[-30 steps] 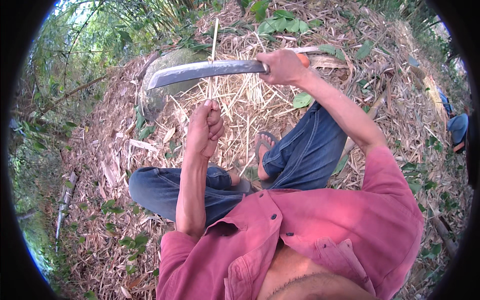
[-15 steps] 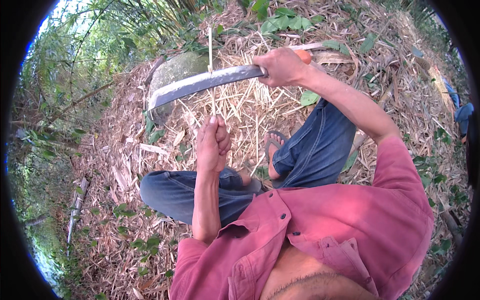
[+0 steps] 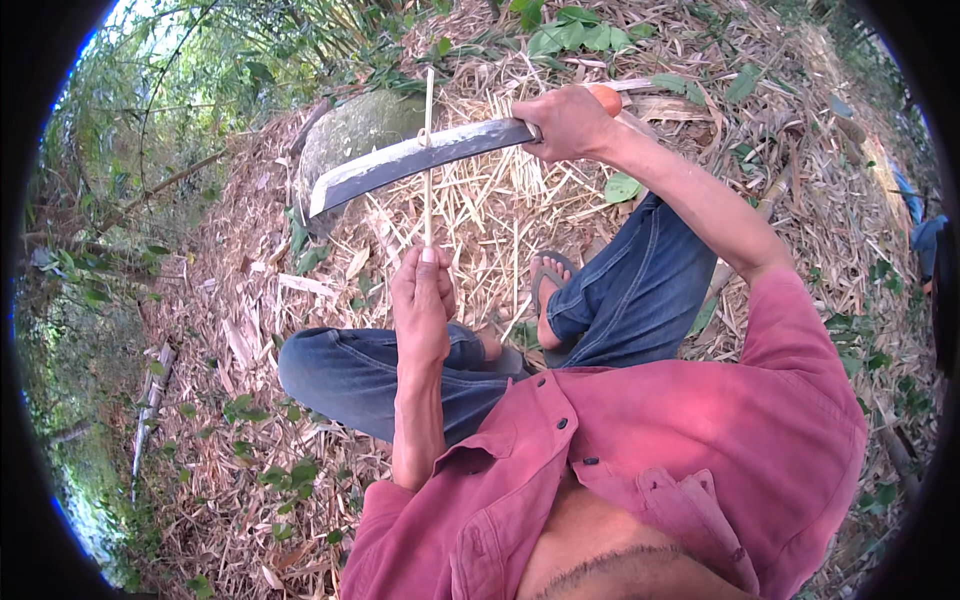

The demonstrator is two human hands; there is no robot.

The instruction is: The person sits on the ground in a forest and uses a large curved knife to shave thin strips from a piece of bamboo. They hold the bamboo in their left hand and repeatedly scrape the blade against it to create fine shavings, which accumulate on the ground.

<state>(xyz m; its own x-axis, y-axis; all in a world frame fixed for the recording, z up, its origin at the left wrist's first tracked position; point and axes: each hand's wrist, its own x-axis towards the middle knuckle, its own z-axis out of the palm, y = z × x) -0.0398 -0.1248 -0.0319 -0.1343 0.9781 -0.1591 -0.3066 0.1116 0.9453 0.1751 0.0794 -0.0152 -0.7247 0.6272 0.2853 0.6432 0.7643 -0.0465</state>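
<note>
one long knife, one thin bamboo strip, one grey stone, two hands: left hand, right hand, one sandal.

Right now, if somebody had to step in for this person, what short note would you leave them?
Left hand: closed around the lower end of a thin bamboo strip, holding it upright above the knee.
Right hand: gripping the orange handle of a long machete, blade lying across the strip near its upper part, edge against it.
Around: person sits on ground littered with pale bamboo shavings; a grey rock lies behind the blade.
Done: many shavings already lie there.
Left: the blade sits high on the strip; the length below it looks unworked.
</note>
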